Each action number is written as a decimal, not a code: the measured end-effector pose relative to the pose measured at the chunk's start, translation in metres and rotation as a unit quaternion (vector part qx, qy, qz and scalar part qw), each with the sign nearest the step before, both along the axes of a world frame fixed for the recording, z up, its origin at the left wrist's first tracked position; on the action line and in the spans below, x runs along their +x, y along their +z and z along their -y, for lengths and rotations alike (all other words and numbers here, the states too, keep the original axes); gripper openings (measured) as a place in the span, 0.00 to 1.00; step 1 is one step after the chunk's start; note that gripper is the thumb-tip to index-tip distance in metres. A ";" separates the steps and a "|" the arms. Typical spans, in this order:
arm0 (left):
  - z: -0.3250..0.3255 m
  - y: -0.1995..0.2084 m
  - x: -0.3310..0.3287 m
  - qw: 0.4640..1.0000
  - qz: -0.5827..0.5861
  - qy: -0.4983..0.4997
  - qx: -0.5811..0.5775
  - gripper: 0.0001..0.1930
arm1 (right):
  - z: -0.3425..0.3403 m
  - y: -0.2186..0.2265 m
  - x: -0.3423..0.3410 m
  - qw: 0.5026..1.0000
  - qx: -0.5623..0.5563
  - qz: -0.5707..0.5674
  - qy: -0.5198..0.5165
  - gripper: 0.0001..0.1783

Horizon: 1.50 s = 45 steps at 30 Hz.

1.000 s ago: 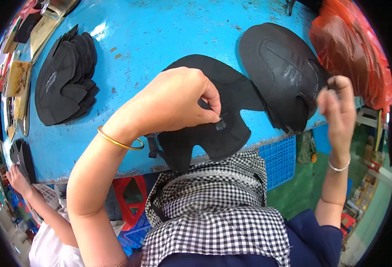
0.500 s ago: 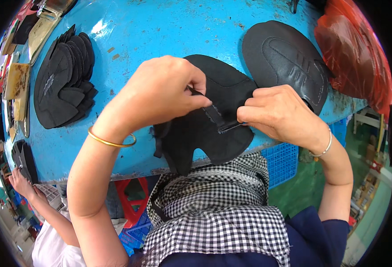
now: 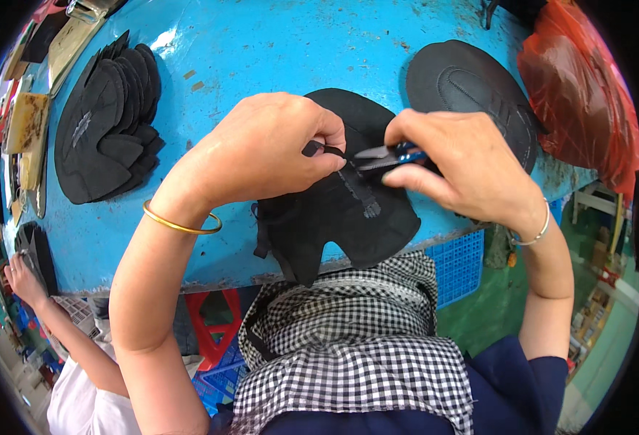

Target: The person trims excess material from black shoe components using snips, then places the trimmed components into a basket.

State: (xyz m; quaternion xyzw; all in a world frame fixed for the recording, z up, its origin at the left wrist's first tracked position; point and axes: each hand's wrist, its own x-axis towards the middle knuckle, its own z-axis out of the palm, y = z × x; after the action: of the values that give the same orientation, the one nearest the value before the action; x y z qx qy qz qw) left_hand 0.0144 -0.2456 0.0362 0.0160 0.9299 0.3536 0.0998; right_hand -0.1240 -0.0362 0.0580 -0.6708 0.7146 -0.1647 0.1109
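A black fabric piece (image 3: 367, 243) with a notched near edge lies in front of me, slightly over the table's edge. My left hand (image 3: 269, 148) pinches the end of a narrow black strap (image 3: 311, 148) sewn to that piece. From the right, my right hand (image 3: 472, 159) grips small thread snips (image 3: 409, 156) with blue handles. Their blades are spread and point at the strap beside my left fingertips. Frayed stitching runs down the middle of the fabric. Whether the blades touch the strap, I cannot tell.
On the blue table (image 3: 276, 43), layered black pieces (image 3: 109, 119) sit at the left. A black oval padded piece (image 3: 454, 80) lies at the right beside a red plastic bag (image 3: 577, 94). At lower left, another person's hand (image 3: 26, 281) touches black material.
My right hand has moved up and slightly left, and its snips now point at the strap with blades apart. The strap's end stays pinched in my left hand.
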 end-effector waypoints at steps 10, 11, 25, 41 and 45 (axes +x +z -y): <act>0.001 0.000 0.004 0.999 -0.023 -0.009 0.041 0.08 | 0.009 -0.018 -0.005 0.998 0.026 0.020 0.046 0.13; 0.001 0.002 0.005 0.999 -0.007 -0.001 0.041 0.07 | 0.008 -0.020 -0.003 0.999 0.035 0.008 0.037 0.13; 0.001 -0.006 0.015 0.994 -0.015 0.045 0.102 0.07 | 0.013 -0.023 0.003 0.999 -0.014 0.017 0.050 0.13; 0.045 0.045 0.077 0.786 -0.199 0.286 0.511 0.07 | -0.021 -0.031 0.080 0.985 -0.060 -0.163 0.016 0.15; 0.042 0.049 0.085 0.856 -0.131 0.284 0.413 0.07 | -0.007 -0.025 0.048 0.954 -0.123 0.239 -0.131 0.09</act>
State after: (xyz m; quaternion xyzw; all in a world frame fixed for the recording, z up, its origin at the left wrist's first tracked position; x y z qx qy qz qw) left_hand 0.0990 -0.2876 0.0850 -0.1626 0.6674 0.7125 -0.1431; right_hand -0.0764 -0.0291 0.0327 -0.5206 0.7231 -0.4199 0.1729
